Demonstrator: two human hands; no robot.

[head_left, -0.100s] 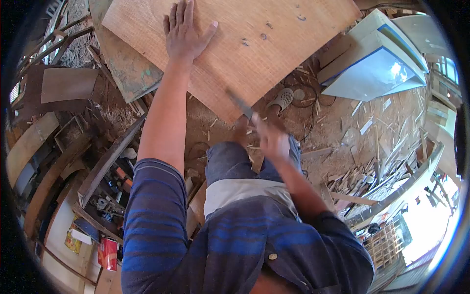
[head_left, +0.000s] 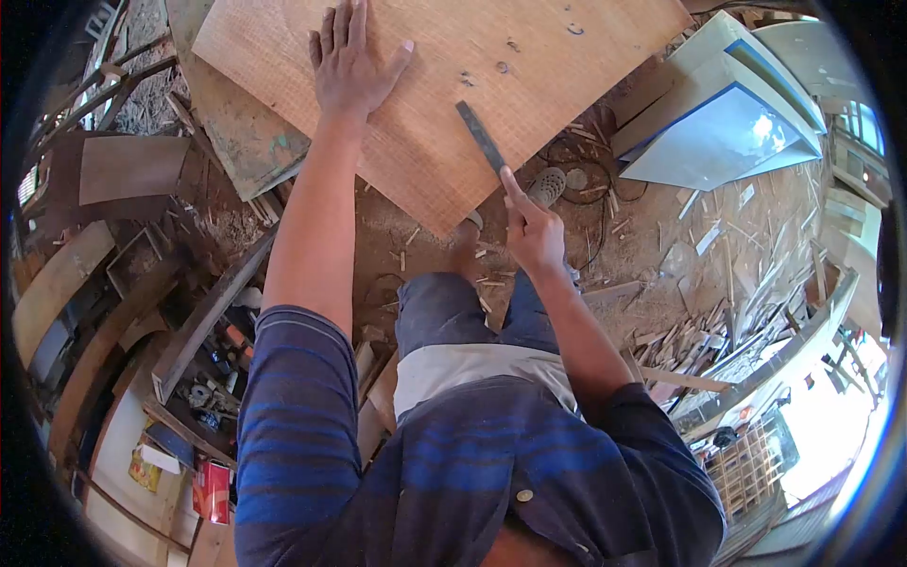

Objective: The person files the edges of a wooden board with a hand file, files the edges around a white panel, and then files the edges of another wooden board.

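A wide wooden board (head_left: 416, 142) with a few dark marks on its face lies in front of me, one corner pointing toward my knees. My left hand (head_left: 351, 76) rests flat on it with the fingers spread and the thumb out to the side. In my right hand (head_left: 537, 233), just off the board's near right edge, is a flat dark metal file (head_left: 480, 135). The file slants up and left across that edge, its far end over the board. Its handle end is hidden inside my closed fingers.
Under the board sits a paint-stained panel (head_left: 248, 123). Pale blue-edged panels (head_left: 727, 132) stand at the right. Wood scraps (head_left: 699, 340) are piled on the right, with shavings over the dirt floor (head_left: 605, 246). A shelf (head_left: 213, 312) with tools and a red box (head_left: 212, 491) is at left.
My right hand has moved up and forward, carrying the file farther over the board. My left hand stays on the board, with only a slight shift of the whole view.
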